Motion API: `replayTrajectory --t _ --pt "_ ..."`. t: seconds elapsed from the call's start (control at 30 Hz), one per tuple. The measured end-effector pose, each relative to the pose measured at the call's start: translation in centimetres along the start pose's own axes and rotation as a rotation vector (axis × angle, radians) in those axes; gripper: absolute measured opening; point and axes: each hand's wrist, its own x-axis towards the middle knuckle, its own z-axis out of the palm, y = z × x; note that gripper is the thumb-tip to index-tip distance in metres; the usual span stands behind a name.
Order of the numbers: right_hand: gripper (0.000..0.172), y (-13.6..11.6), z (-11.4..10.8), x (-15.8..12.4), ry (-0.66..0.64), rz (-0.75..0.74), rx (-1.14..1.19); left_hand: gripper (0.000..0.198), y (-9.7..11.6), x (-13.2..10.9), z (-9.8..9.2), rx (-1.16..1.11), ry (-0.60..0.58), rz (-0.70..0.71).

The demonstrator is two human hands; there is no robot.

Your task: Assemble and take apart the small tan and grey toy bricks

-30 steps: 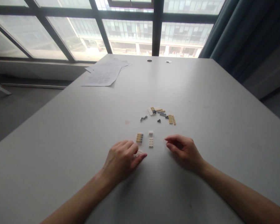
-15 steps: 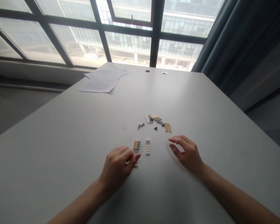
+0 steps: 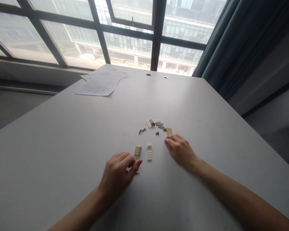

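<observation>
My left hand (image 3: 119, 170) rests on the table with its fingers curled in and its thumb sticking out to the right. A small white brick (image 3: 138, 171) lies partly hidden below that thumb. Just beyond the hand is a tan-and-grey block of studded bricks (image 3: 137, 151). To its right sit a white studded plate (image 3: 149, 156) and a small white piece (image 3: 149, 146). My right hand (image 3: 179, 148) is closed at the near end of the tan studded plates (image 3: 169, 131), covering part of them; whatever its fingertips pinch is hidden.
Loose building pieces lie farther up the table: grey strips (image 3: 160, 126), a small dark piece (image 3: 157, 133), grey bits (image 3: 142, 130) and a white plate (image 3: 148, 124). Printed papers (image 3: 98, 84) lie at the far left of the white table (image 3: 197, 106). Windows and a curtain (image 3: 221, 54) stand behind.
My right hand has moved forward and left to the tan plates, and its fingers have closed together. My left hand stays nearly in place. The whole view has shifted slightly.
</observation>
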Motion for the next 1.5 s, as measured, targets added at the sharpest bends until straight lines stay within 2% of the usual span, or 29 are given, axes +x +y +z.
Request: replayTrajectory --t 0.13,0.3,0.5,0.7,0.9,1.5 --pt "0.018 0.4 0.1 0.1 0.048 0.022 0.029 0.03 0.1 0.1 0.0 0.002 -0.007 -0.004" --pt "0.018 0.9 -0.2 0.3 0.022 0.04 0.09 0.031 0.2 0.4 0.0 -0.003 -0.007 0.004" --pt "0.013 0.8 -0.4 1.5 0.043 0.244 -0.003 0.031 0.2 0.3 -0.1 0.002 0.007 0.011" --pt "0.011 0.8 -0.3 2.8 0.065 0.334 -0.037 0.031 0.3 0.3 -0.1 -0.002 0.017 0.011" --pt "0.01 1.0 -0.1 3.6 -0.012 0.34 -0.025 0.031 0.2 0.4 0.0 -0.003 0.009 0.016" --pt "0.008 1.0 -0.5 4.9 -0.11 0.387 0.053 0.031 0.3 0.3 0.0 -0.013 0.032 0.006"
